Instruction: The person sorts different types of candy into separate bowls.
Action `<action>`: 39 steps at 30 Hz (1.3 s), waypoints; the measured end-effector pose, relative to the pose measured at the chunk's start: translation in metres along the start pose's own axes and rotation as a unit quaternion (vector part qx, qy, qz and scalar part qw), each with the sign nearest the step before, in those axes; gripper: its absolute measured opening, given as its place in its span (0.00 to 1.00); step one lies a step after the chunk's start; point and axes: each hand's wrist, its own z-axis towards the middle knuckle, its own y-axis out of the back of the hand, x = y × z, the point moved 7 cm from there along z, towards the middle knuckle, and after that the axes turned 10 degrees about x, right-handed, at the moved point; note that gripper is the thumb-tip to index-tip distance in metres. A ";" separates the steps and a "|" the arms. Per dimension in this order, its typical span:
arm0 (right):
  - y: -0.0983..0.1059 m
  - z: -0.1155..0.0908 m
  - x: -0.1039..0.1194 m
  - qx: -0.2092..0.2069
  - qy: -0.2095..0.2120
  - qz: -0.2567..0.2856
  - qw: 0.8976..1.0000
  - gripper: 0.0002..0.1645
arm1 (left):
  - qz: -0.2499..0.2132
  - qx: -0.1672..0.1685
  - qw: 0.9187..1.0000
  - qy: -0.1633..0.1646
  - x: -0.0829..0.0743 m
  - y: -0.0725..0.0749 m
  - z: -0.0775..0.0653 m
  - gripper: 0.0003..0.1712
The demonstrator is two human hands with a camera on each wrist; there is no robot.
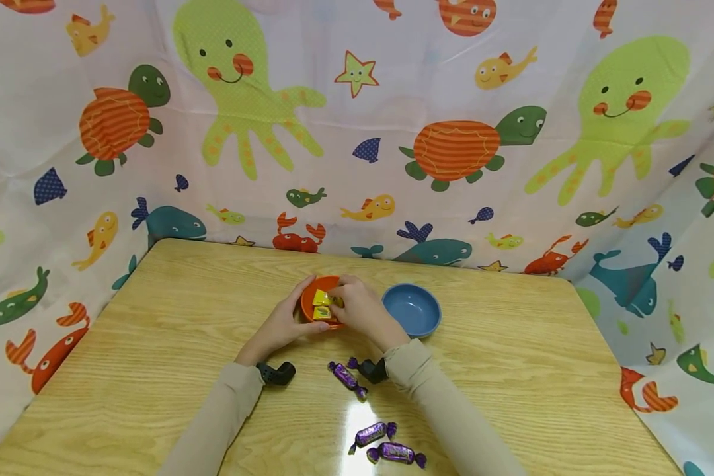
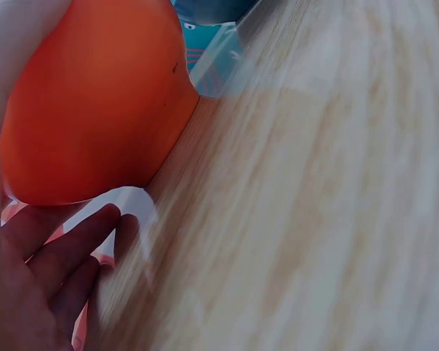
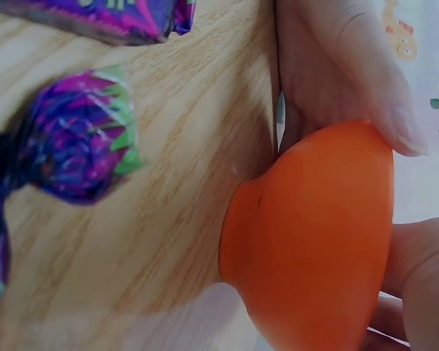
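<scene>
An orange bowl stands on the table, holding several yellow-wrapped candies. My left hand grips it from the left, thumb at the near rim and fingers round the outer side. Over the bowl's right side is my right hand, its curled fingertips down inside, pinching a yellow-wrapped candy partly covered by them. From the right wrist, the bowl's outer wall hides those fingertips. The left thumb shows on the rim there.
Just right of the orange bowl sits a blue bowl. Purple twist-wrapped candies lie nearer me: one between the forearms, two more by the front, and another's end beside the right wrist camera. A sea-animal curtain surrounds the table.
</scene>
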 end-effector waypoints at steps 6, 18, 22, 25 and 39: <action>0.000 0.000 0.001 -0.008 0.012 -0.006 1.000 0.09 | -0.001 0.001 1.000 -0.001 0.001 0.001 0.000 0.58; 0.011 -0.006 0.002 0.007 -0.008 0.045 0.999 0.15 | 0.002 0.001 1.000 0.002 -0.001 0.001 0.000 0.60; 0.020 -0.012 0.006 0.004 -0.003 0.070 0.998 0.18 | 0.002 0.001 1.000 0.004 -0.001 0.000 0.000 0.59; 0.026 -0.017 0.009 -0.007 0.005 0.080 0.997 0.18 | 0.005 0.001 1.000 0.006 -0.001 0.001 0.000 0.59; 0.045 -0.056 0.016 -0.046 0.025 0.101 0.993 0.14 | -0.011 -0.006 1.000 -0.005 -0.005 0.002 -0.002 0.58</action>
